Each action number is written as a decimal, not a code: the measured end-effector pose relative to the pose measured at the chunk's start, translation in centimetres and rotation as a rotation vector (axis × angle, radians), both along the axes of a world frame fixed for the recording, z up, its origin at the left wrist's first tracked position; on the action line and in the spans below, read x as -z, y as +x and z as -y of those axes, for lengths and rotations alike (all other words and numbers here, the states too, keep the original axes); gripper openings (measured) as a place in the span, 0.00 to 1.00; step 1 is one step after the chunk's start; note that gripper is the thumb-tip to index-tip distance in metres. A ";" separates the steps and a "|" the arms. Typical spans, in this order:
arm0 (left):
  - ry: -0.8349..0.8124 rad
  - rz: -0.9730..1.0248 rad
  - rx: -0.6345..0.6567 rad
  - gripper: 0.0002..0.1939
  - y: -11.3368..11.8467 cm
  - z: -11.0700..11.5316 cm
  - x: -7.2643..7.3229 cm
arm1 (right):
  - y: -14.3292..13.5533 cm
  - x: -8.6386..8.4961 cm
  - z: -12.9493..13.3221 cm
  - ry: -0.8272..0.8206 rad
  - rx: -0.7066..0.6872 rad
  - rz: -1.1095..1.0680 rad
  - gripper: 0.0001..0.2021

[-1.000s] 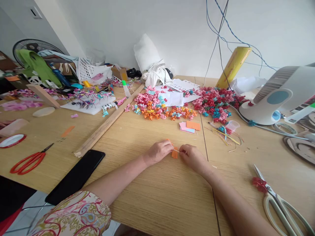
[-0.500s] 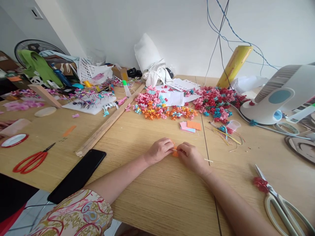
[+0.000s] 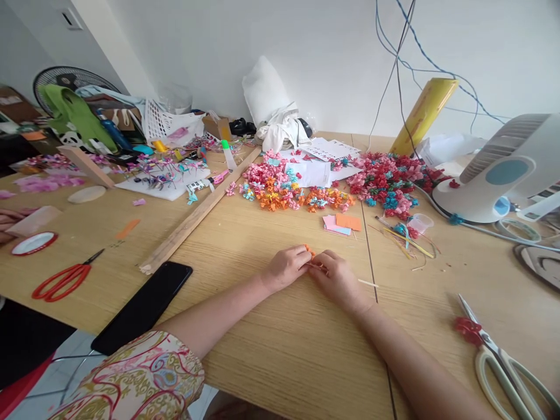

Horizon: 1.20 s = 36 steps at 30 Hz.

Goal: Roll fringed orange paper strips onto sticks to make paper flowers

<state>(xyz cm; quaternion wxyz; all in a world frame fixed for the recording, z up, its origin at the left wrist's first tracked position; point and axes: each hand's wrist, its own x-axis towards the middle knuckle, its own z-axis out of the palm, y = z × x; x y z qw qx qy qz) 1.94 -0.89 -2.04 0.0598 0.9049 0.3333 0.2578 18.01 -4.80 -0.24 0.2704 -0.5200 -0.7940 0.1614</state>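
My left hand [image 3: 286, 268] and my right hand [image 3: 336, 277] meet over the middle of the wooden table [image 3: 280, 332]. Between my fingertips is a small orange paper piece [image 3: 308, 251], pinched by my left hand. A thin pale stick [image 3: 368, 283] runs out from under my right hand, whose fingers are closed on it; its other end is hidden by the fingers. Just beyond my hands lie orange, pink and blue paper slips [image 3: 347, 222]. Farther back spreads a heap of small folded paper flowers [image 3: 280, 186] in pink, orange, red and blue.
A wooden bar [image 3: 196, 216] lies diagonally left of my hands, by a black phone [image 3: 142, 306] and red-handled scissors [image 3: 65, 281]. Large scissors [image 3: 494, 350] lie right. Behind them stands a white fan-like device [image 3: 494, 169]. Another person's fingers [image 3: 9, 224] show at the left edge.
The orange paper now stands up above my fingertips, more bunched than before. More of the stick shows beside my right hand. The whole view has shifted slightly.
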 end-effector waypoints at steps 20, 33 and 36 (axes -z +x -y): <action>-0.066 0.033 -0.007 0.04 0.2 -0.2 0.2 | -0.3 0.2 -0.4 -0.055 0.058 0.009 0.06; -0.085 0.037 -0.006 0.03 0.0 -0.4 0.6 | -0.6 0.2 -0.4 -0.061 0.024 0.008 0.05; -0.077 0.033 0.003 0.04 0.1 -0.4 0.6 | -0.7 0.0 -0.4 -0.085 0.036 0.011 0.07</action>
